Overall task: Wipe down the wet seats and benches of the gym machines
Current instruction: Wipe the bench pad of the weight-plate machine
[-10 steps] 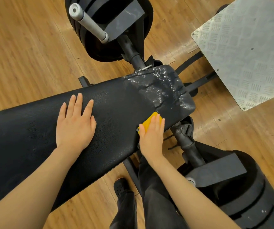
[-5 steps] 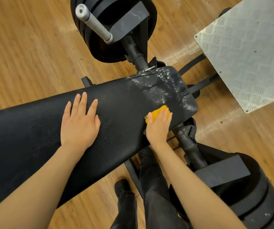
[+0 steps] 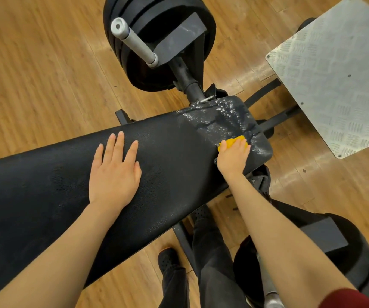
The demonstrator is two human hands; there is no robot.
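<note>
Wood-plank floor (image 3: pixel 46 74) lies under a black padded bench (image 3: pixel 174 174) that runs from the lower left up toward the upper right of the head view.

Right fingers (image 3: pixel 242 144) lie fairly straight and close together on top of a yellow cloth (image 3: pixel 234 141), pressing it flat to the pad; only the cloth's far edge shows past the fingertips. The right hand (image 3: pixel 232 156) sits near the bench's narrow end, at the near edge of a wet patch (image 3: pixel 223 121) where beads and streaks of water glisten across the upholstery. The right forearm runs back to the lower right, ending in a dark red sleeve (image 3: pixel 348 298).

Left fingers (image 3: pixel 117 145) are spread and straight, holding nothing. The left hand (image 3: pixel 114 174) rests palm down on the dry middle of the bench, well apart from the cloth.

Beyond the wet end, a grey bar (image 3: pixel 134 41) sticks out from a stack of black plates (image 3: pixel 157 41). A second plate stack (image 3: pixel 345 258) stands at the lower right, beside the right forearm. A checker-pattern metal footplate (image 3: pixel 339 74) fills the upper right, joined to the frame by dark tubes. Below the bench, dark trousers (image 3: pixel 212 252) and a black shoe (image 3: pixel 168 258) stand on the floor.
</note>
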